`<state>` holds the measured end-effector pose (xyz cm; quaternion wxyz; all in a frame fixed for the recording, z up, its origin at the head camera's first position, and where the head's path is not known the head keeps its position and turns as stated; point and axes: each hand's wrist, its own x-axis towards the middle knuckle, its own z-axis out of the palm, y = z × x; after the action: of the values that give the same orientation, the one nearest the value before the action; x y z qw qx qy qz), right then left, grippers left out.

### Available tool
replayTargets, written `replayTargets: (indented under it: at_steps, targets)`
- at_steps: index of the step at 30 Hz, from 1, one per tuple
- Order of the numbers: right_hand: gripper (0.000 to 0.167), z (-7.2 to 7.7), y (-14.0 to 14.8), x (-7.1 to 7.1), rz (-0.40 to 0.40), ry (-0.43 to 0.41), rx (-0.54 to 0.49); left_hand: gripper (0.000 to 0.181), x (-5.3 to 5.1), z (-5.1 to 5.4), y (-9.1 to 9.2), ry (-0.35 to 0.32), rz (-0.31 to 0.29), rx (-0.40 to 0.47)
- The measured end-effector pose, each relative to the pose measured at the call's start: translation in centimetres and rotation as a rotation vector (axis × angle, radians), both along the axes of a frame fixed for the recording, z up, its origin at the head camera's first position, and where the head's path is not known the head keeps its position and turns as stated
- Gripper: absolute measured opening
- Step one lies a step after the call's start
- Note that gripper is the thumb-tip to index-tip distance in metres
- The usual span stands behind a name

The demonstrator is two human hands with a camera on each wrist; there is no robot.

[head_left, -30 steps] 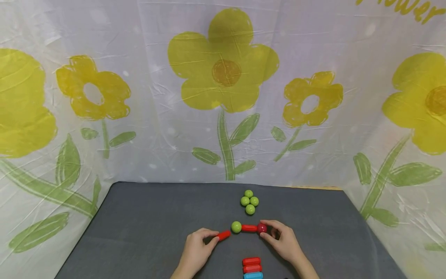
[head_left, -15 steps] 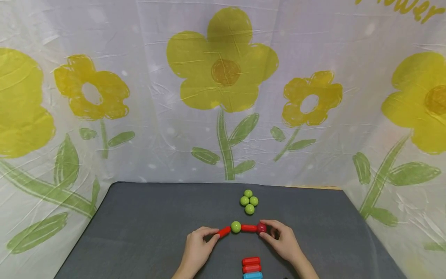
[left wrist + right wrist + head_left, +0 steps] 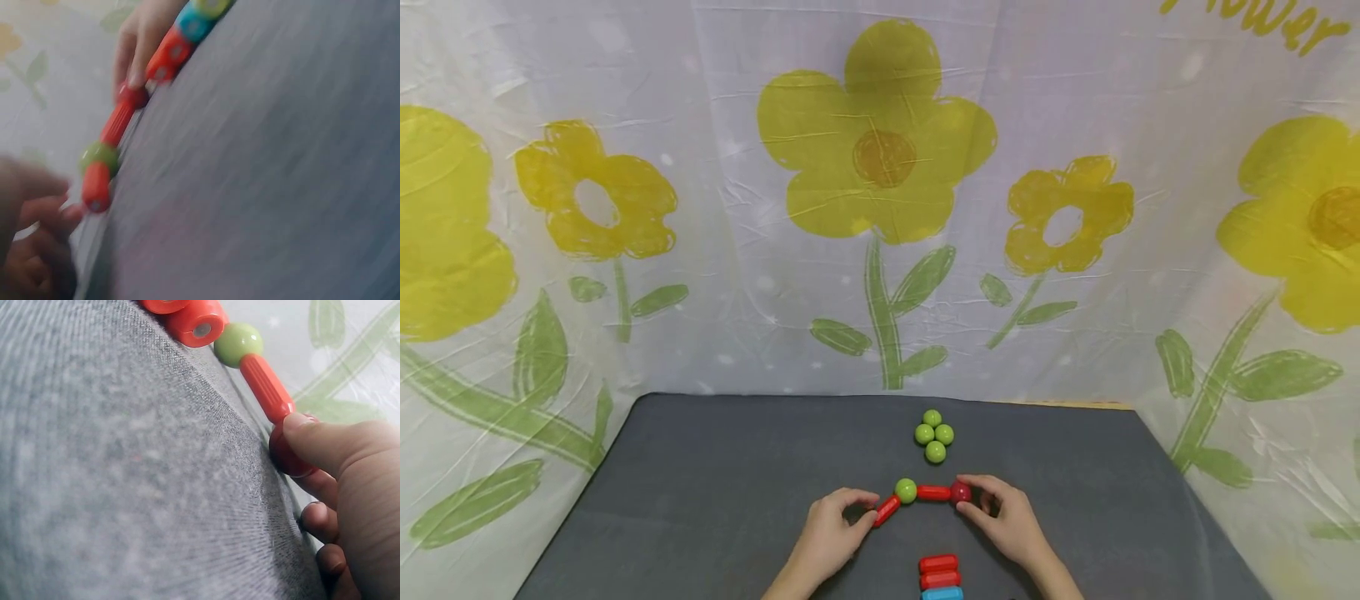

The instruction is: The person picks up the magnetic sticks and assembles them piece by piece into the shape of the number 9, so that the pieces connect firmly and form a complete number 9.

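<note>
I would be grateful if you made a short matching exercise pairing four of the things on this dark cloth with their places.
Things
1. Dark red ball
2. Single green ball
3. Group of four green balls
4. Blue rod

Places
A. Next to a pair of loose red rods, at the bottom edge of the head view
B. Pinched by the right hand
C. Farthest from the person of the four
D. Between two red rods, one on each side

Right pairs
1-B, 2-D, 3-C, 4-A
</note>
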<state>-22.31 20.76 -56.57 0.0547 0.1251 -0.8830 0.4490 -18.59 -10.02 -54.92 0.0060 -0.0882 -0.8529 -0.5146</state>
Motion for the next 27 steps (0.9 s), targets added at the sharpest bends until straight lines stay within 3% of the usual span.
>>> replayTargets:
  at_steps: [4, 8, 16, 22, 27]
  targets:
    - [0.037, -0.1, -0.1, 0.1, 0.006, 0.005, -0.001, 0.023, -0.5, 0.2, -1.2, -0.075, -0.118, -0.022]
    - [0.036, -0.1, -0.1, 0.1, 0.004, 0.007, 0.001, 0.025, -0.8, 0.3, -1.5, -0.066, -0.175, -0.051]
    - [0.036, 0.0, 0.0, 0.0, -0.009, -0.002, 0.000, 0.024, -0.7, -0.1, -0.5, -0.021, -0.163, -0.074]
    - [0.036, 0.1, 0.0, 0.0, -0.027, -0.005, -0.005, 0.023, -0.8, 0.0, 0.9, -0.057, -0.169, -0.055]
    - [0.036, 0.1, -0.1, 0.0, -0.026, -0.004, 0.001, 0.026, -1.0, 0.0, 2.3, -0.057, -0.148, -0.128]
